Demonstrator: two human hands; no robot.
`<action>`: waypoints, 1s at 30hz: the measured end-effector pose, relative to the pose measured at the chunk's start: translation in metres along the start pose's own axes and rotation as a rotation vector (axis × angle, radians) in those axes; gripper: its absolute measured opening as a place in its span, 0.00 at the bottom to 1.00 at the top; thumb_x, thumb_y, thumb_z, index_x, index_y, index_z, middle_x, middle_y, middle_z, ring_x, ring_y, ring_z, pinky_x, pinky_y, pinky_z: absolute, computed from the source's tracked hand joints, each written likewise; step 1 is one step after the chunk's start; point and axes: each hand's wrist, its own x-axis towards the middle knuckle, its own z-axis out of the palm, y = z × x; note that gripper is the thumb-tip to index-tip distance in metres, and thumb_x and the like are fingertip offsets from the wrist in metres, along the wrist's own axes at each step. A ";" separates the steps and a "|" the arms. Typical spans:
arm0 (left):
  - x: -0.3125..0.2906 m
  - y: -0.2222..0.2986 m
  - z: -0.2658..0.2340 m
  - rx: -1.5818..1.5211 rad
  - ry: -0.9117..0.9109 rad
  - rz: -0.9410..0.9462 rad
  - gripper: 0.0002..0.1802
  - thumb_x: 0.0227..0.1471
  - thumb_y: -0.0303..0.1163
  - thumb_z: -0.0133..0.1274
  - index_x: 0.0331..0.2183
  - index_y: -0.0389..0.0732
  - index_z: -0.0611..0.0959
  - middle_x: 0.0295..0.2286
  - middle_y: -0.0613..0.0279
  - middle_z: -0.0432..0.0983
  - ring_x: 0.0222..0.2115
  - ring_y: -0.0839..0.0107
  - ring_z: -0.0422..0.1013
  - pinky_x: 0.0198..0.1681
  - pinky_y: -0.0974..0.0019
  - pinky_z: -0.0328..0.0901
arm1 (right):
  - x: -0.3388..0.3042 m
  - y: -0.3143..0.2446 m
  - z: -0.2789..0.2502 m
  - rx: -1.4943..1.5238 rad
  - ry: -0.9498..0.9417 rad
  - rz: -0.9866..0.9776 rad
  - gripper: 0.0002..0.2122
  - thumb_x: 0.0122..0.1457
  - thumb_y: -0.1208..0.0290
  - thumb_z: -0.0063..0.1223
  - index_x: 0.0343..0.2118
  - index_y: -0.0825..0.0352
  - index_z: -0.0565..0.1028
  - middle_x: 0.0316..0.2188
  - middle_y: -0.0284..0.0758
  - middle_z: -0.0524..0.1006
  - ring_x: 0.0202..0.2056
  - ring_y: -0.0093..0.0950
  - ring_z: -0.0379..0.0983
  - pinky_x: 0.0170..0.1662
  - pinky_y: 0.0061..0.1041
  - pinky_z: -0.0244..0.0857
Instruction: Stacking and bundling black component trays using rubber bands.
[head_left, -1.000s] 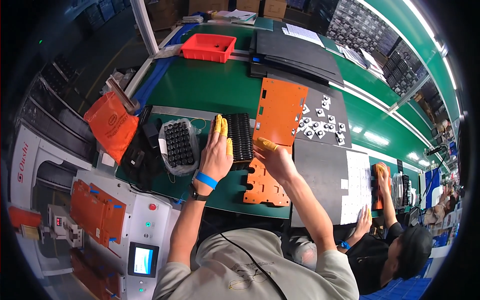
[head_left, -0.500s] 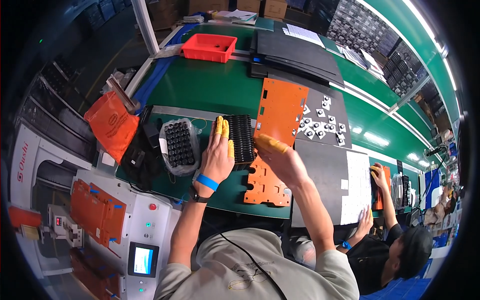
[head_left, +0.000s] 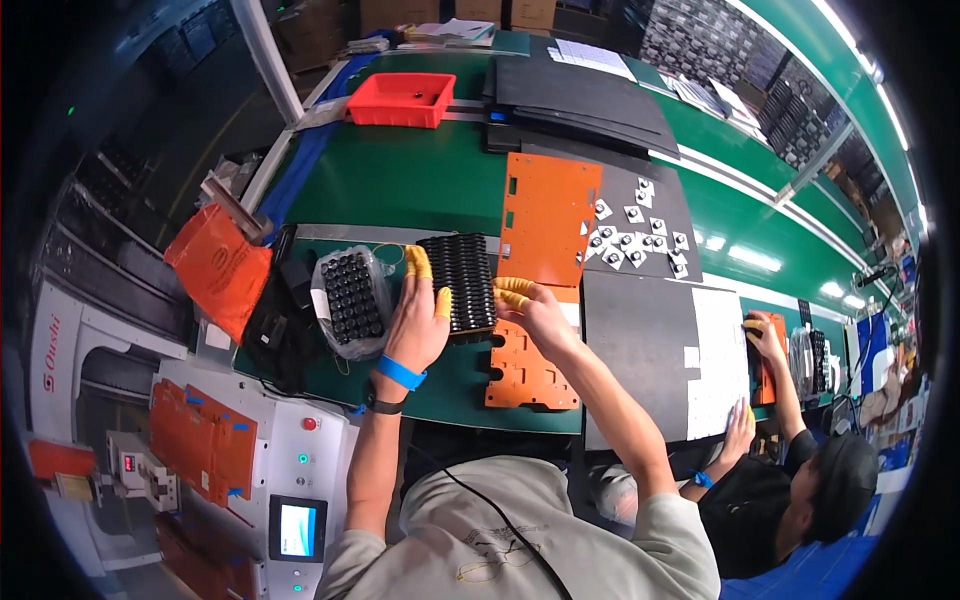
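Observation:
Between my two hands sits a black ribbed block [head_left: 456, 285], made of rows of small glossy parts, at the near edge of the green bench. My left hand [head_left: 417, 325], with yellow finger covers, grips its left side, thumb at the near corner. The yellow-covered fingertips of my right hand [head_left: 537, 318] press on its right side. Just right of it lies an orange plate [head_left: 553, 215] with slots, and a second orange plate with cut-outs [head_left: 533, 368] is nearer me, partly behind my right hand. Left of my left hand, a clear plastic bag [head_left: 352, 300] holds rows of round black parts.
A red bin [head_left: 402, 100] stands at the back left, near stacked black sheets [head_left: 580, 105]. Small white squares with black parts [head_left: 637, 240] lie on a dark mat. A machine with a screen [head_left: 298, 530] is at lower left. A co-worker [head_left: 775, 500] works at right.
The black block now shows more of its ribbed top and sits slightly left in view. My right hand has shifted left and down, its fingertips now against the block's right side.

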 end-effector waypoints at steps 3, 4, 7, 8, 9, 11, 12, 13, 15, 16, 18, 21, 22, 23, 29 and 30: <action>0.002 0.005 0.002 -0.225 0.004 -0.088 0.40 0.64 0.29 0.46 0.67 0.32 0.45 0.66 0.36 0.45 0.67 0.46 0.46 0.68 0.57 0.48 | 0.008 0.007 -0.009 0.059 -0.023 0.023 0.14 0.64 0.82 0.43 0.52 0.77 0.70 0.42 0.39 0.78 0.42 0.27 0.77 0.50 0.25 0.73; 0.000 -0.004 0.006 -0.240 0.005 -0.090 0.39 0.64 0.30 0.47 0.67 0.33 0.46 0.67 0.40 0.46 0.68 0.52 0.46 0.68 0.60 0.46 | 0.011 0.009 -0.012 0.027 -0.040 0.037 0.13 0.63 0.81 0.44 0.50 0.77 0.70 0.41 0.39 0.78 0.40 0.27 0.78 0.49 0.25 0.73; -0.008 -0.012 0.009 -0.469 0.011 -0.161 0.35 0.64 0.27 0.47 0.67 0.31 0.53 0.67 0.52 0.48 0.68 0.65 0.45 0.69 0.66 0.40 | 0.016 0.005 -0.017 0.007 -0.090 0.126 0.11 0.61 0.81 0.48 0.47 0.77 0.73 0.39 0.40 0.79 0.36 0.26 0.79 0.43 0.23 0.76; -0.008 -0.006 0.005 -0.519 0.007 -0.202 0.34 0.64 0.27 0.47 0.66 0.31 0.55 0.67 0.53 0.51 0.67 0.66 0.47 0.69 0.66 0.41 | 0.016 0.002 -0.018 0.032 -0.124 0.168 0.11 0.61 0.81 0.49 0.46 0.76 0.73 0.38 0.40 0.79 0.36 0.26 0.79 0.42 0.22 0.76; -0.007 -0.004 0.004 -0.502 0.009 -0.217 0.33 0.64 0.27 0.47 0.66 0.30 0.56 0.66 0.52 0.52 0.67 0.67 0.48 0.69 0.66 0.41 | 0.015 0.001 -0.016 0.046 -0.112 0.177 0.11 0.60 0.82 0.50 0.46 0.75 0.73 0.37 0.39 0.79 0.35 0.25 0.79 0.40 0.20 0.76; -0.005 -0.008 0.005 -0.475 0.005 -0.175 0.33 0.65 0.29 0.47 0.65 0.30 0.57 0.66 0.52 0.53 0.67 0.67 0.49 0.69 0.66 0.42 | 0.013 -0.001 -0.015 0.078 -0.103 0.188 0.11 0.59 0.83 0.50 0.45 0.75 0.73 0.36 0.39 0.79 0.35 0.24 0.79 0.38 0.19 0.75; -0.004 -0.008 0.004 -0.463 -0.004 -0.183 0.33 0.65 0.29 0.47 0.65 0.30 0.57 0.66 0.52 0.53 0.67 0.67 0.49 0.68 0.66 0.42 | 0.012 0.003 -0.015 0.108 -0.083 0.190 0.10 0.59 0.83 0.46 0.44 0.74 0.73 0.36 0.38 0.79 0.34 0.24 0.79 0.36 0.18 0.74; -0.003 -0.012 0.005 -0.399 0.000 -0.150 0.34 0.65 0.27 0.46 0.67 0.33 0.55 0.66 0.51 0.53 0.66 0.64 0.52 0.67 0.66 0.46 | 0.013 0.006 -0.015 0.113 -0.083 0.192 0.10 0.59 0.83 0.46 0.44 0.74 0.73 0.36 0.38 0.79 0.34 0.24 0.79 0.36 0.18 0.74; -0.003 -0.016 0.006 -0.384 -0.009 -0.145 0.34 0.65 0.28 0.46 0.67 0.33 0.55 0.66 0.50 0.52 0.66 0.64 0.51 0.68 0.65 0.45 | 0.014 0.014 -0.016 0.230 -0.032 0.232 0.11 0.60 0.81 0.41 0.42 0.73 0.73 0.35 0.36 0.79 0.35 0.23 0.77 0.36 0.18 0.71; -0.003 -0.016 0.007 -0.374 -0.018 -0.138 0.34 0.65 0.28 0.46 0.67 0.33 0.54 0.67 0.50 0.51 0.67 0.64 0.50 0.68 0.65 0.44 | 0.016 0.020 -0.020 0.232 -0.031 0.233 0.11 0.60 0.81 0.41 0.42 0.73 0.73 0.35 0.36 0.79 0.35 0.23 0.77 0.36 0.18 0.71; -0.002 -0.013 0.008 -0.363 -0.022 -0.135 0.34 0.65 0.29 0.46 0.67 0.33 0.54 0.66 0.50 0.52 0.67 0.63 0.50 0.68 0.65 0.45 | 0.021 0.030 -0.029 0.348 -0.133 0.206 0.10 0.59 0.77 0.40 0.40 0.70 0.74 0.34 0.33 0.78 0.36 0.23 0.74 0.40 0.21 0.68; 0.000 -0.007 0.005 -0.354 -0.029 -0.154 0.33 0.66 0.31 0.46 0.66 0.32 0.56 0.66 0.50 0.52 0.67 0.64 0.50 0.68 0.65 0.44 | 0.024 0.024 -0.026 0.364 -0.109 0.076 0.08 0.58 0.72 0.43 0.37 0.65 0.74 0.32 0.31 0.77 0.35 0.23 0.72 0.44 0.23 0.63; 0.000 -0.006 0.004 -0.362 -0.041 -0.175 0.33 0.66 0.32 0.47 0.66 0.31 0.57 0.66 0.51 0.53 0.67 0.64 0.48 0.69 0.65 0.42 | 0.025 0.018 -0.024 0.361 -0.112 0.074 0.08 0.58 0.72 0.43 0.37 0.65 0.74 0.32 0.31 0.77 0.35 0.23 0.72 0.44 0.23 0.63; -0.001 -0.009 0.005 -0.361 -0.038 -0.162 0.33 0.66 0.32 0.46 0.66 0.31 0.57 0.66 0.51 0.52 0.67 0.64 0.48 0.69 0.65 0.42 | 0.027 0.009 -0.021 0.398 -0.107 0.150 0.08 0.62 0.68 0.44 0.37 0.64 0.74 0.30 0.29 0.76 0.34 0.23 0.72 0.43 0.23 0.63; 0.000 -0.007 0.005 -0.387 -0.050 -0.167 0.33 0.66 0.31 0.46 0.66 0.31 0.56 0.66 0.50 0.52 0.68 0.63 0.48 0.69 0.65 0.42 | 0.055 0.009 -0.017 0.222 0.077 0.078 0.10 0.66 0.73 0.38 0.42 0.71 0.73 0.25 0.32 0.75 0.25 0.24 0.75 0.30 0.21 0.70; -0.001 -0.006 0.004 -0.371 -0.052 -0.179 0.33 0.66 0.31 0.46 0.66 0.31 0.56 0.66 0.50 0.52 0.68 0.63 0.48 0.69 0.65 0.42 | 0.054 0.005 -0.015 0.153 0.108 0.031 0.11 0.66 0.74 0.37 0.41 0.72 0.73 0.24 0.33 0.75 0.25 0.24 0.76 0.29 0.21 0.71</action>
